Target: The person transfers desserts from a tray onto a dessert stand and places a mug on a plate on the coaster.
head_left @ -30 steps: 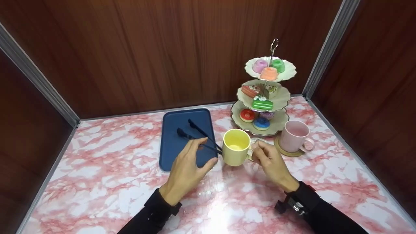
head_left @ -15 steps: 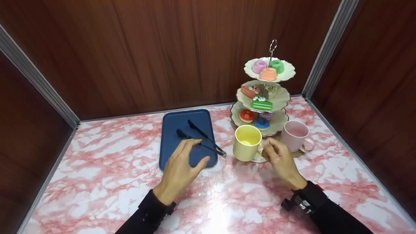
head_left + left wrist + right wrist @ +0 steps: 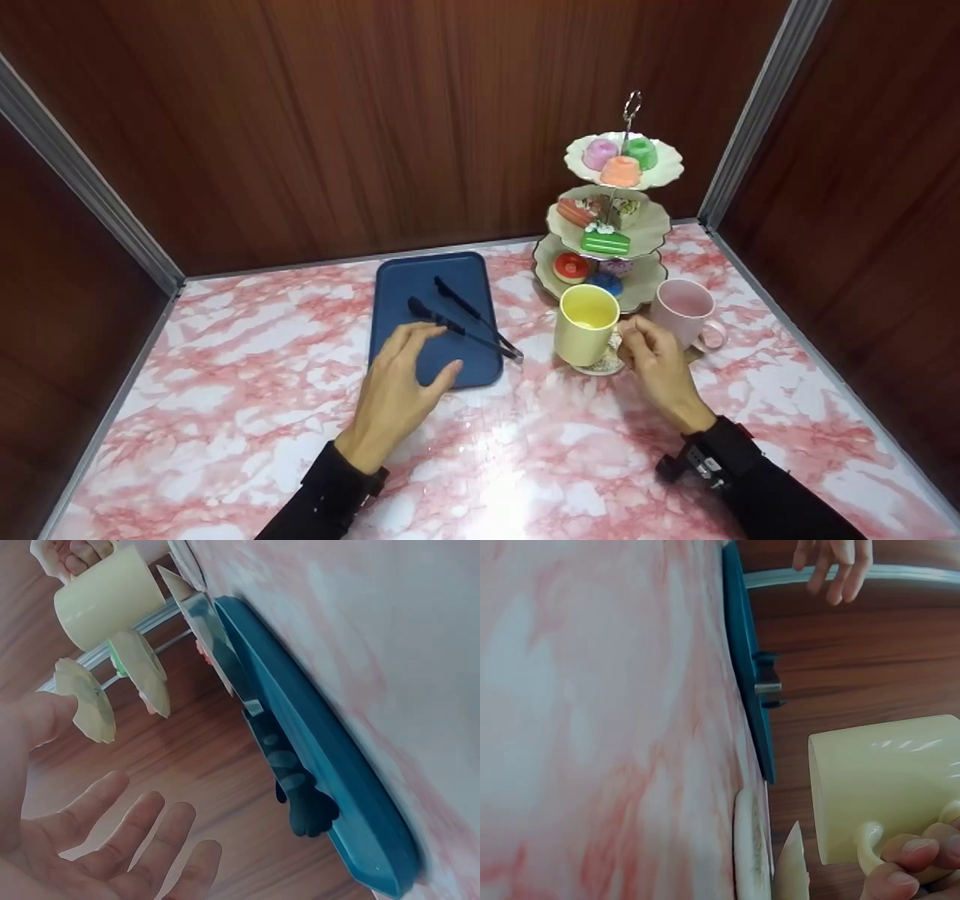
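Observation:
My right hand (image 3: pixel 658 367) pinches the handle of a yellow mug (image 3: pixel 583 337). The right wrist view shows the mug (image 3: pixel 885 780) held above the table, its base apart from a round coaster (image 3: pixel 751 847). In the head view that coaster (image 3: pixel 600 366) lies partly hidden below the mug. My left hand (image 3: pixel 394 386) hovers near the blue tray's front left side, fingers spread and holding nothing. Black-ended tongs (image 3: pixel 480 336) lie on the tray (image 3: pixel 390 300), their metal end reaching past its right edge.
Behind the yellow mug stands a three-tier stand (image 3: pixel 645 277) with toy cakes and donuts. A pink mug (image 3: pixel 679 311) sits on another coaster to the right of it. Wooden panels (image 3: pixel 337 135) wall the table (image 3: pixel 247 360) at the back and sides.
The yellow mug has moved right and slightly back in my right hand, from beside the tongs to over the coaster. My left hand has drawn away to the left, off the mug's side.

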`<control>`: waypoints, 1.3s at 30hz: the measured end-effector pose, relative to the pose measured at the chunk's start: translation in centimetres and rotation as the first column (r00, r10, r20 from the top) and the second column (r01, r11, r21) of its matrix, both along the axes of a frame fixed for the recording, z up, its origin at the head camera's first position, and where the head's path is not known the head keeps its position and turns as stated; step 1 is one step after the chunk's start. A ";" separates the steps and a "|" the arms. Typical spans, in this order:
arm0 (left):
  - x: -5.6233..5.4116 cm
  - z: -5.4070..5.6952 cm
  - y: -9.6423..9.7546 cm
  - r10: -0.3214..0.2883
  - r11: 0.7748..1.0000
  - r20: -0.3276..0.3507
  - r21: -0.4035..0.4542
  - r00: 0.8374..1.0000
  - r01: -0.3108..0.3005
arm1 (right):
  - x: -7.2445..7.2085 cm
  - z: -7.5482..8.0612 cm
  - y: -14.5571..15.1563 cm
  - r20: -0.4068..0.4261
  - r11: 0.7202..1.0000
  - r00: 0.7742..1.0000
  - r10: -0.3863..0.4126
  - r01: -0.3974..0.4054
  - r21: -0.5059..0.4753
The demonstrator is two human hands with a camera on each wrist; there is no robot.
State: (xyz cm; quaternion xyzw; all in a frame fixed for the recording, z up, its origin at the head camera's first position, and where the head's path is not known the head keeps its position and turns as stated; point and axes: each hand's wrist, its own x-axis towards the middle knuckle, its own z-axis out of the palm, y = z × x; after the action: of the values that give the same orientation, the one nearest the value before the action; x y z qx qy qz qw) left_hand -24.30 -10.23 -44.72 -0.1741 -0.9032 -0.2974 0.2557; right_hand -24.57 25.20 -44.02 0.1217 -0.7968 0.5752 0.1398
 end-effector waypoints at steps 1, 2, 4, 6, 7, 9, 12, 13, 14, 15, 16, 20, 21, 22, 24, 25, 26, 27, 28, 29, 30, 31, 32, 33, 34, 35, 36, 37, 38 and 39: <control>0.0 -0.1 -0.2 0.002 1.000 0.001 0.001 1.000 -0.002 | 0.0 -0.1 0.1 0.005 1.000 1.000 -0.007 0.007 0.002; 0.0 -0.1 -0.3 0.007 1.000 0.002 0.000 1.000 -0.007 | -0.1 -0.2 0.2 0.007 1.000 1.000 -0.015 0.015 0.010; -0.1 -0.2 -0.6 0.017 1.000 0.003 0.000 1.000 -0.017 | -0.2 -0.4 0.5 0.010 0.999 1.000 -0.025 0.024 0.024; -0.1 -0.3 -1.0 0.021 1.000 0.000 0.003 1.000 -0.021 | -0.3 -0.5 0.8 0.015 0.999 0.999 -0.034 0.033 0.031; -0.2 -0.4 -1.2 0.023 1.000 -0.001 0.004 1.000 -0.023 | -0.3 -0.6 0.9 0.017 0.998 0.999 -0.042 0.042 0.040; -0.2 -0.5 -1.6 0.028 1.000 -0.004 0.001 1.000 -0.028 | -0.4 -0.7 1.1 0.028 0.996 0.997 -0.065 0.063 0.064; -0.3 -0.7 -2.1 0.038 0.999 -0.006 -0.006 0.999 -0.038 | -0.5 -0.9 1.3 0.063 0.992 0.993 -0.104 0.099 0.077; -0.3 -0.8 -2.3 0.042 0.999 -0.007 -0.008 0.999 -0.042 | -0.5 -1.0 1.4 0.074 0.991 0.991 -0.113 0.108 0.076; -0.3 -0.8 -2.5 0.046 0.999 -0.008 -0.011 0.999 -0.046 | -0.6 -1.1 1.4 0.085 0.991 0.989 -0.118 0.112 0.070; -0.3 -0.9 -2.6 0.049 0.999 -0.009 -0.013 0.999 -0.049 | -0.6 -1.2 1.5 0.092 0.992 0.988 -0.120 0.115 0.060; -0.3 -0.9 -2.8 0.051 0.999 -0.009 -0.014 0.999 -0.051 | -0.7 -1.3 1.5 0.095 0.992 0.988 -0.118 0.113 0.051; -0.2 -1.0 -3.4 0.071 0.997 -0.004 -0.020 0.997 -0.071 | -0.9 -1.6 1.7 0.092 0.995 0.991 -0.099 0.098 0.011; -0.2 -1.0 -3.5 0.078 0.997 -0.001 -0.021 0.997 -0.078 | -1.0 -1.7 1.8 0.090 0.996 0.992 -0.094 0.093 0.006; -0.2 -1.1 -3.6 0.087 0.996 0.002 -0.024 0.996 -0.087 | -1.0 -1.8 1.8 0.087 0.996 0.992 -0.091 0.091 0.005; -0.1 -1.1 -3.9 0.099 0.995 0.008 -0.028 0.995 -0.099 | -1.1 -1.9 1.9 0.092 0.996 0.992 -0.086 0.087 -0.015; -0.1 -1.2 -4.1 0.104 0.994 0.010 -0.031 0.995 -0.104 | -1.2 -2.0 2.0 0.095 0.996 0.992 -0.086 0.088 -0.020; -0.1 -1.2 -4.2 0.107 0.994 0.011 -0.035 0.994 -0.107 | -1.2 -2.0 2.0 0.096 0.996 0.991 -0.089 0.092 -0.021; -0.1 -1.2 -4.3 0.110 0.993 0.012 -0.039 0.994 -0.109 | -1.3 -2.0 2.0 0.098 0.995 0.991 -0.090 0.093 -0.023; -0.1 -1.3 -4.5 0.112 0.993 0.012 -0.041 0.994 -0.111 | -1.3 -2.0 2.0 0.099 0.995 0.990 -0.097 0.099 -0.020; -0.1 -1.3 -4.6 0.114 0.993 0.012 -0.043 0.993 -0.113 | -1.3 -2.0 2.0 0.102 0.994 0.990 -0.100 0.103 -0.023; -0.1 -1.3 -4.7 0.116 0.992 0.013 -0.045 0.993 -0.115 | -1.3 -2.0 2.0 0.102 0.994 0.989 -0.107 0.109 -0.013; -0.1 -1.4 -4.8 0.119 0.992 0.014 -0.048 0.993 -0.118 | -1.4 -2.0 2.0 0.104 0.993 0.988 -0.115 0.115 -0.003; 0.0 -1.4 -4.9 0.121 0.991 0.017 -0.051 0.992 -0.120 | -1.4 -2.0 2.0 0.106 0.993 0.987 -0.118 0.118 0.005; 0.0 -1.4 -5.0 0.124 0.991 0.019 -0.053 0.992 -0.123 | -1.4 -2.0 2.0 0.109 0.993 0.987 -0.119 0.119 0.012; 0.0 -1.4 -5.1 0.125 0.991 0.023 -0.054 0.992 -0.124 | -1.3 -2.0 2.0 0.111 0.993 0.987 -0.120 0.119 0.017; 0.1 -1.4 -5.2 0.126 0.991 0.028 -0.055 0.992 -0.124 | -1.3 -2.0 2.0 0.113 0.993 0.987 -0.118 0.116 0.019; 0.1 -1.5 -5.3 0.127 0.991 0.034 -0.056 0.991 -0.125 | -1.3 -2.0 2.0 0.114 0.993 0.987 -0.117 0.115 0.025; 0.1 -1.5 -5.3 0.130 0.990 0.041 -0.058 0.991 -0.127 | -1.3 -2.0 2.0 0.114 0.993 0.987 -0.114 0.112 0.026; 0.2 -1.5 -5.4 0.133 0.990 0.047 -0.060 0.990 -0.130 | -1.3 -2.0 2.0 0.115 0.994 0.987 -0.111 0.109 0.024; 0.2 -1.5 -5.5 0.136 0.989 0.052 -0.062 0.989 -0.133 | -1.4 -2.1 2.0 0.114 0.994 0.988 -0.109 0.107 0.023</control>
State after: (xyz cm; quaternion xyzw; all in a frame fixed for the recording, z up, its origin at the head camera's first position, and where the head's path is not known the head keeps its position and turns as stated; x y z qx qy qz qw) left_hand -24.06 -15.68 -46.26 -0.1118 -0.9280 -0.2578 0.2446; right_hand -25.94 27.17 -46.12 0.0462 -0.8136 0.5661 0.1239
